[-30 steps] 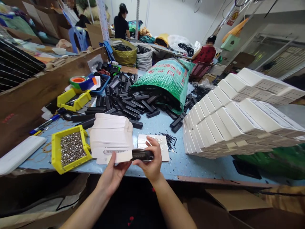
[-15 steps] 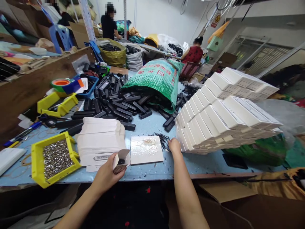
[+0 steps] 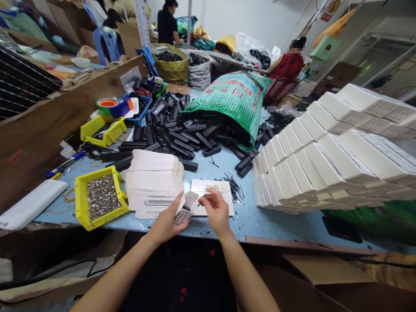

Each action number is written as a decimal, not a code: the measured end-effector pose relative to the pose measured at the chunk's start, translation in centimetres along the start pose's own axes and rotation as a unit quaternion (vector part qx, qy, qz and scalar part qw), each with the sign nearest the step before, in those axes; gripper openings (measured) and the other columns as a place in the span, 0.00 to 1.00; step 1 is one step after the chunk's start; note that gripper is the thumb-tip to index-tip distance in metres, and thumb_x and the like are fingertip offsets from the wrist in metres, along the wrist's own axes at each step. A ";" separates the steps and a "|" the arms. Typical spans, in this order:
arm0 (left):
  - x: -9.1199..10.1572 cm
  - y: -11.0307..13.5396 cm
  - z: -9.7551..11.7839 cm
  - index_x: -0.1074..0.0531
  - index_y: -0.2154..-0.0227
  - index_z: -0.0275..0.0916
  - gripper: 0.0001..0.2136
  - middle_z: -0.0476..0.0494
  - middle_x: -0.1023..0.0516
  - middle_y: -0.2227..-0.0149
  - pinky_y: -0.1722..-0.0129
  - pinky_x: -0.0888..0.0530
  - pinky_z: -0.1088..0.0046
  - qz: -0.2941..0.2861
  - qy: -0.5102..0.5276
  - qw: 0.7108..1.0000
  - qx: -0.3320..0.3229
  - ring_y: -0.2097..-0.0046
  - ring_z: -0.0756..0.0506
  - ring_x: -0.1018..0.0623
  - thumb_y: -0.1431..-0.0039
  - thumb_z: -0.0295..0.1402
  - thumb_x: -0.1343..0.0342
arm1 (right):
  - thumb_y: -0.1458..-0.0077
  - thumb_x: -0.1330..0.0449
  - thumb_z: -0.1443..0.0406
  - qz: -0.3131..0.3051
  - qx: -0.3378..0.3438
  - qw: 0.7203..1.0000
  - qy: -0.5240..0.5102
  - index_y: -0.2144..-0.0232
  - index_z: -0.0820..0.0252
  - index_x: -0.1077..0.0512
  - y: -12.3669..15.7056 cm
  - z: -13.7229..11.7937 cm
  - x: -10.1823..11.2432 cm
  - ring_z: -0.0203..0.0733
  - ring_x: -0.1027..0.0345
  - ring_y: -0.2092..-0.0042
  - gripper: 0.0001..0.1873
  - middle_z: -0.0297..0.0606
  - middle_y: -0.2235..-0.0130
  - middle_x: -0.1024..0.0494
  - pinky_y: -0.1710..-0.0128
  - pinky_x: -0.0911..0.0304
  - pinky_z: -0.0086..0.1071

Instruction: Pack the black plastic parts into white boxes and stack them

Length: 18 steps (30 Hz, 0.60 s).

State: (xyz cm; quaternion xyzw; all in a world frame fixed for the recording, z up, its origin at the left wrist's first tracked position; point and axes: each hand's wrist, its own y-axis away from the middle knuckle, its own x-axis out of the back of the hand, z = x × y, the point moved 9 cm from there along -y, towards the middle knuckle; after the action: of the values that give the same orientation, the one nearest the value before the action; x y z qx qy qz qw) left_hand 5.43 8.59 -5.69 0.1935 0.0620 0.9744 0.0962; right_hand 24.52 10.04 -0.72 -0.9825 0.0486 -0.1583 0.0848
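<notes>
My left hand (image 3: 166,223) is closed around a small white cardboard box (image 3: 182,216), tilted, its end flap up and something black showing inside. Just right of that opening, my right hand (image 3: 217,212) has its fingers pinched together; a tiny dark bit shows at the fingertips, too small to name. Beneath the right hand lies a white board (image 3: 230,209) scattered with small shiny pieces. A bunch of thin black sticks (image 3: 234,187) rests at the board's right edge. Behind my left hand stands a pile of flattened white cartons (image 3: 155,173).
A yellow bin (image 3: 79,203) of small metal parts is at left. White boxes (image 3: 302,173) are stacked high at right. Black plastic cases (image 3: 182,145) spill from a green woven sack (image 3: 227,97) behind. Two people sit or stand farther back.
My right hand has moved left from the black sticks to beside the box opening. The left hand still holds the box. The camera view has shifted left.
</notes>
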 end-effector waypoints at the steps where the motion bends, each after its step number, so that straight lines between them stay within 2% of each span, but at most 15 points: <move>1: 0.2 0.0 -0.2 0.43 0.39 0.47 0.40 0.41 0.24 0.50 0.51 0.30 0.62 0.009 0.010 1.000 0.007 0.51 0.34 0.23 0.58 0.36 0.35 | 0.42 0.42 0.60 -0.020 0.039 0.999 0.008 0.57 0.54 0.27 0.5 -1.1 -1.6 0.42 0.27 0.63 0.11 0.37 0.66 0.23 0.57 0.31 0.39; 3: 0.5 -0.2 -0.1 0.38 0.42 0.46 0.36 0.41 0.24 0.50 0.50 0.31 0.63 0.019 0.018 1.000 -0.010 0.50 0.36 0.23 0.58 0.36 0.35 | 0.45 0.39 0.60 -0.046 0.091 0.994 0.049 0.67 0.54 0.24 1.1 -2.2 -3.7 0.44 0.30 0.57 0.06 0.38 0.65 0.23 0.51 0.35 0.43; 4: 0.6 -0.3 0.1 0.34 0.46 0.46 0.31 0.41 0.24 0.50 0.48 0.31 0.64 0.019 0.018 0.999 -0.028 0.49 0.37 0.24 0.58 0.36 0.35 | 0.46 0.38 0.60 -0.043 0.091 0.994 0.049 0.68 0.55 0.23 1.1 -1.9 -4.1 0.45 0.31 0.56 0.07 0.39 0.63 0.23 0.50 0.36 0.44; 6: 0.5 -0.5 0.2 0.28 0.56 0.46 0.22 0.43 0.24 0.51 0.47 0.32 0.64 0.007 0.017 0.999 -0.048 0.49 0.38 0.25 0.58 0.37 0.34 | 0.43 0.41 0.57 -0.027 0.037 0.999 -0.016 0.60 0.55 0.24 0.8 -0.3 -4.3 0.43 0.30 0.57 0.13 0.41 0.60 0.24 0.53 0.33 0.41; 7: 0.4 -0.7 0.1 0.28 0.59 0.45 0.21 0.42 0.24 0.53 0.47 0.32 0.63 0.000 0.020 0.999 -0.044 0.50 0.38 0.25 0.60 0.37 0.34 | 0.42 0.43 0.55 -0.028 0.005 0.997 -0.067 0.55 0.56 0.25 0.7 0.7 -4.5 0.42 0.29 0.58 0.17 0.41 0.59 0.23 0.56 0.31 0.39; 9: 0.0 -1.0 0.0 0.30 0.54 0.43 0.27 0.41 0.24 0.54 0.48 0.32 0.61 -0.010 0.035 0.999 -0.026 0.53 0.37 0.23 0.61 0.37 0.33 | 0.41 0.45 0.53 -0.073 -0.021 0.985 -0.152 0.51 0.56 0.28 0.7 1.6 -6.0 0.42 0.28 0.55 0.21 0.42 0.54 0.24 0.53 0.31 0.39; 11: -0.5 -1.3 0.3 0.41 0.42 0.41 0.38 0.38 0.24 0.53 0.48 0.32 0.59 -0.022 0.045 0.999 -0.020 0.53 0.37 0.23 0.59 0.36 0.34 | 0.43 0.43 0.52 -0.127 0.004 0.974 -0.186 0.54 0.55 0.25 0.9 1.1 -7.4 0.45 0.32 0.47 0.20 0.42 0.49 0.25 0.45 0.37 0.42; 13: -0.7 -1.6 0.5 0.51 0.37 0.40 0.44 0.36 0.23 0.54 0.49 0.32 0.58 -0.027 0.039 0.999 -0.014 0.54 0.36 0.22 0.56 0.35 0.36 | 0.44 0.42 0.53 -0.138 0.004 0.972 -0.192 0.56 0.54 0.23 0.9 0.9 -7.9 0.46 0.33 0.45 0.18 0.41 0.48 0.25 0.43 0.40 0.44; 16: -0.5 -1.7 0.1 0.49 0.37 0.40 0.44 0.38 0.21 0.59 0.52 0.30 0.56 -0.019 0.018 1.000 0.011 0.60 0.35 0.20 0.58 0.35 0.36 | 0.41 0.45 0.56 -0.105 -0.024 0.977 -0.182 0.55 0.55 0.24 0.7 1.2 -7.4 0.46 0.29 0.49 0.17 0.41 0.52 0.22 0.47 0.35 0.42; 18: -0.6 -1.6 0.0 0.46 0.38 0.41 0.42 0.39 0.22 0.58 0.52 0.30 0.55 -0.028 0.025 0.999 0.014 0.60 0.35 0.21 0.58 0.35 0.36 | 0.40 0.47 0.57 -0.088 0.030 0.985 -0.146 0.54 0.55 0.25 0.9 0.3 -6.8 0.46 0.31 0.47 0.17 0.41 0.50 0.24 0.45 0.37 0.43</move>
State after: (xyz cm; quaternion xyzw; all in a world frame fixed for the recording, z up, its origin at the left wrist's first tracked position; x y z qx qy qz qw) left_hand 6.22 9.98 -6.19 0.1691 0.0838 0.9748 0.1188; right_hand 18.15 10.03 -3.21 -0.9925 -0.0560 -0.0219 0.1064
